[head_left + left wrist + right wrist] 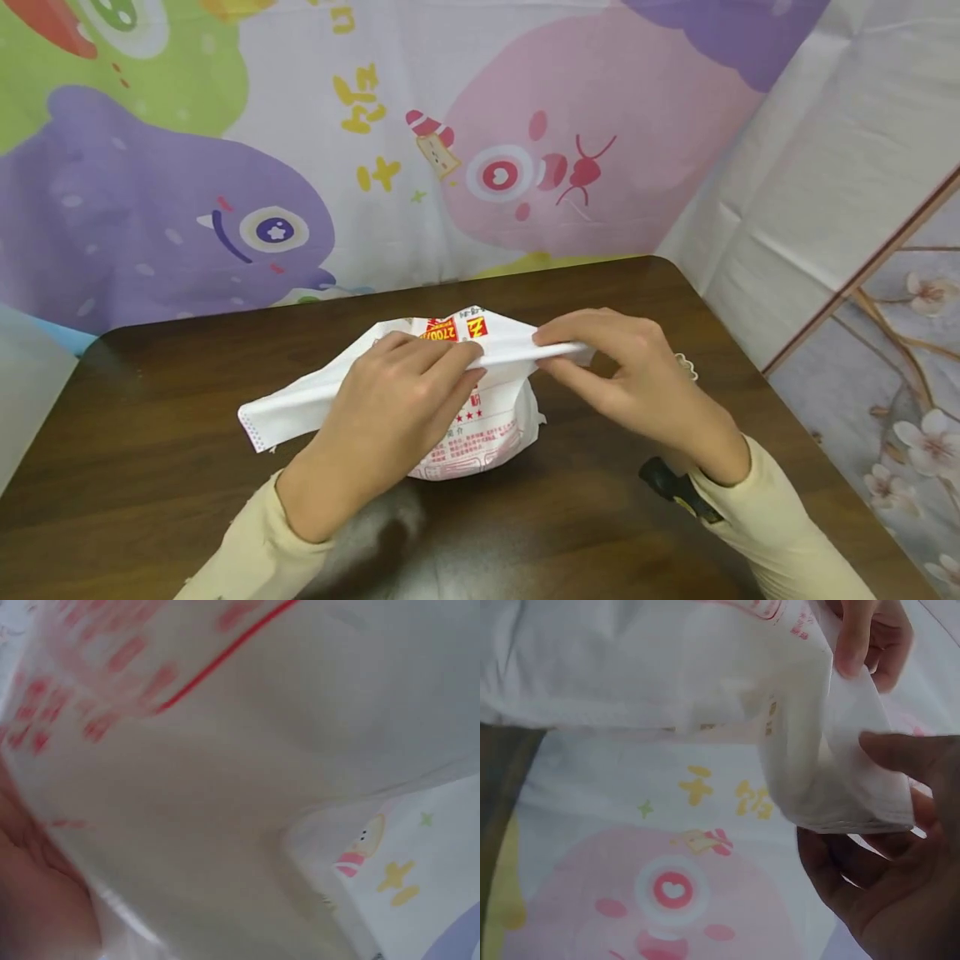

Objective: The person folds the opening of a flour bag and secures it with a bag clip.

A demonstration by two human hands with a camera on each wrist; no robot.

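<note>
A white plastic-looking bag (480, 437) with red and yellow print bulges at the bottom, over the dark table. Its top is folded into a flat white band that slants down to the left. My left hand (397, 400) pinches this band near its middle between thumb and fingers. At the band's right end, my right hand (637, 375) pinches it, thumb below and fingers above. The right wrist view shows the folded corner between the thumb and fingers of the right hand (900, 877). In the left wrist view the bag (187, 780) fills most of the picture. The bag's contents are hidden.
The dark wooden table (150, 467) extends around the bag to a cartoon-print cloth (390, 225) behind. A small pale scalloped item (686, 367) lies beyond the right hand. By the right sleeve is a black object (678, 490). A flower-print panel (885, 400) borders the right.
</note>
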